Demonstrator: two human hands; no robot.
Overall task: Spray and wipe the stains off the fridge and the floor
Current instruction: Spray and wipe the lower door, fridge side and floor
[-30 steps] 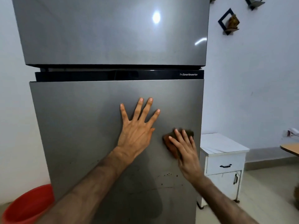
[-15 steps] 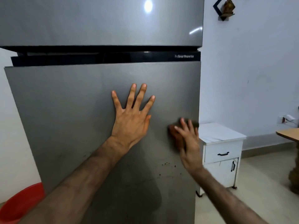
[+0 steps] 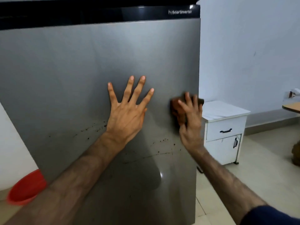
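The grey fridge door fills most of the view. Dark specks and streaks of stain run across it below my hands, with more at the left. My left hand lies flat on the door with its fingers spread and holds nothing. My right hand presses a brown cloth against the door near its right edge, above the stains. The cloth is partly hidden under my fingers. No spray bottle is in view.
A white cabinet with a drawer and small door stands just right of the fridge. A red tub sits on the floor at the lower left. A wooden table edge shows at far right. Pale floor tiles lie to the right.
The view has dropped and moved closer, so the freezer door is out of frame and more stains show. My right hand with the cloth has shifted right toward the door's edge. My left hand stays flat.
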